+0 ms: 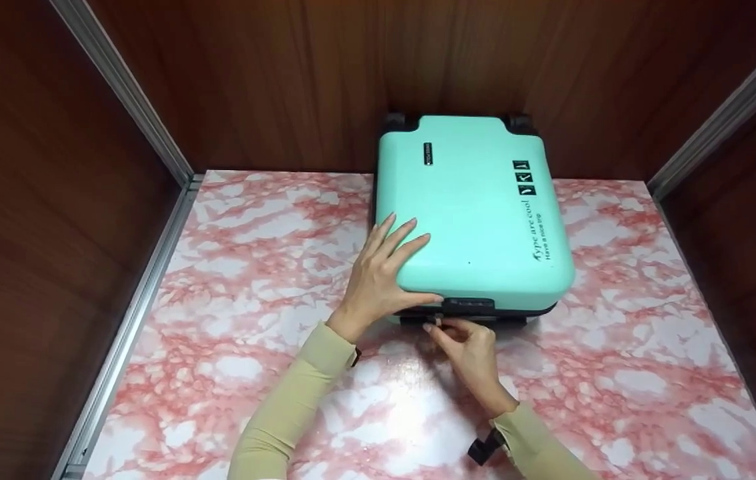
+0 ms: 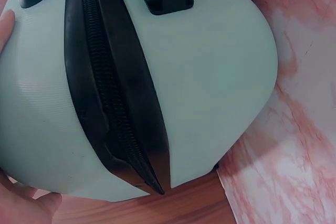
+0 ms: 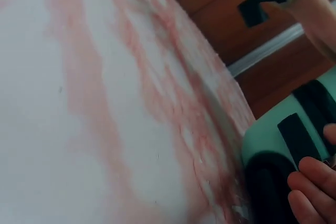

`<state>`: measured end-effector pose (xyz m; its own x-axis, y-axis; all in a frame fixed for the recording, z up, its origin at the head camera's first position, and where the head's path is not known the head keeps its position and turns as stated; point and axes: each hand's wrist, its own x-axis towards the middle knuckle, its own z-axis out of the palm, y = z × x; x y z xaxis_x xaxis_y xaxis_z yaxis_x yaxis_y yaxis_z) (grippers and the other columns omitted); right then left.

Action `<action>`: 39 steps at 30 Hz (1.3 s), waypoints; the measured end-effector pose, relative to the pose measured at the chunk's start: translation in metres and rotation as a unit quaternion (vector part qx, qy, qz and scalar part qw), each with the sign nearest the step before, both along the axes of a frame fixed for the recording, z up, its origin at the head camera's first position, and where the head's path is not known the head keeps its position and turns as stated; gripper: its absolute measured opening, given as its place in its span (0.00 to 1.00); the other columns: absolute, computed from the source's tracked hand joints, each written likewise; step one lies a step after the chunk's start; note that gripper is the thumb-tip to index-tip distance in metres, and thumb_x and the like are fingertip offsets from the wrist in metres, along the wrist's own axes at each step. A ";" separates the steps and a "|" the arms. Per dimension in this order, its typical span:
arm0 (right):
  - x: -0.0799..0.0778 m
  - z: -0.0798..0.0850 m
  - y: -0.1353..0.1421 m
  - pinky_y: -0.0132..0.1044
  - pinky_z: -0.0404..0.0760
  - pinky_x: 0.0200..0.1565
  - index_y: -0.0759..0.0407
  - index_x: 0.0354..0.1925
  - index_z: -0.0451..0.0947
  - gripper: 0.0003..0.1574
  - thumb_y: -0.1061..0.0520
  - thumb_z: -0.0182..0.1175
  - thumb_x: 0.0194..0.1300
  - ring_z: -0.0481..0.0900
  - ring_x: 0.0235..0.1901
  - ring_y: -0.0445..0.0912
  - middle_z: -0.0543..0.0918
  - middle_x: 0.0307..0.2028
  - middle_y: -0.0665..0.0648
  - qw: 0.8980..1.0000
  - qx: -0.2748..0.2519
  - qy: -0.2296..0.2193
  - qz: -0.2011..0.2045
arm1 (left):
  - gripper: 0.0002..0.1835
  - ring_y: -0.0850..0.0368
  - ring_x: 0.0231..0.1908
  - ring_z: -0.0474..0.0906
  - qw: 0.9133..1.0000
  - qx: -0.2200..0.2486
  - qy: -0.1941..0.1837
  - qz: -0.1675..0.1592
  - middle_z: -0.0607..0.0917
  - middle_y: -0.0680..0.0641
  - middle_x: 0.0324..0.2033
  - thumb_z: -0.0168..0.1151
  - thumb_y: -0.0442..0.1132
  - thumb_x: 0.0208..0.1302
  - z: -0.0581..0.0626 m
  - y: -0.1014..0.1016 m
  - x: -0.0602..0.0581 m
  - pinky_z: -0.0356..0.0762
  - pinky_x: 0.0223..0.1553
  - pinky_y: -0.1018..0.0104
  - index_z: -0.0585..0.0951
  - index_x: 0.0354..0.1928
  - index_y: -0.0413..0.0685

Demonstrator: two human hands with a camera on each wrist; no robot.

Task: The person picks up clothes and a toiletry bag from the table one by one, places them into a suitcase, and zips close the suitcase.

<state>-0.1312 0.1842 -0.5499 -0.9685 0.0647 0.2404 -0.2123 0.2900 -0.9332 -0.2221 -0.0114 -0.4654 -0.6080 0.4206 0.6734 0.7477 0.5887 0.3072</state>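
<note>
A mint-green hard-shell suitcase (image 1: pixel 471 200) lies flat, its wheels toward the back wall. My left hand (image 1: pixel 378 273) rests on its near left corner, fingers spread over the lid and thumb along the front edge by the black lock (image 1: pixel 471 306). Just below that lock, my right hand (image 1: pixel 473 347) pinches a small metallic zipper pull (image 1: pixel 439 321) between thumb and forefinger. In the left wrist view the black zipper (image 2: pixel 107 72) runs around the side between the two green shells. The right wrist view catches the curled fingers (image 3: pixel 315 182) beside the front of the case.
The suitcase stands on a red-and-white marbled tabletop (image 1: pixel 238 280). Brown wood-grain panels (image 1: pixel 251 80) rise at the back and both sides, with metal strips (image 1: pixel 131 100) at the corners. A black strap (image 1: pixel 487 447) hangs from the right sleeve.
</note>
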 end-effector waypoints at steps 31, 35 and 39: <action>0.000 0.006 0.012 0.33 0.57 0.17 0.48 0.19 0.63 0.26 0.61 0.64 0.70 0.58 0.13 0.35 0.56 0.15 0.38 0.963 0.224 0.152 0.012 | 0.54 0.38 0.74 0.56 1.000 -0.004 -0.002 0.002 0.71 0.42 0.70 0.81 0.68 0.39 -0.002 -0.002 0.002 0.49 0.73 0.50 0.77 0.68 0.49; -0.003 0.003 0.025 0.33 0.59 0.18 0.50 0.20 0.63 0.25 0.64 0.64 0.68 0.60 0.14 0.38 0.57 0.16 0.42 0.947 0.246 0.208 0.002 | 0.53 0.38 0.74 0.56 1.000 -0.011 -0.003 -0.001 0.71 0.42 0.70 0.79 0.69 0.42 0.000 -0.001 0.002 0.49 0.73 0.51 0.77 0.69 0.50; -0.002 0.002 0.049 0.33 0.64 0.17 0.51 0.20 0.68 0.22 0.66 0.64 0.66 0.64 0.15 0.38 0.66 0.16 0.44 0.948 0.239 0.207 -0.014 | 0.52 0.39 0.74 0.55 1.000 -0.010 -0.005 0.000 0.71 0.43 0.70 0.79 0.69 0.42 0.002 -0.002 0.000 0.50 0.73 0.52 0.77 0.68 0.50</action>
<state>-0.1332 0.2336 -0.5482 -0.7836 -0.1237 0.6089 -0.5186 0.6698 -0.5314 -0.2218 -0.0134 -0.4637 -0.6147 0.4339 0.6587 0.7447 0.5944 0.3035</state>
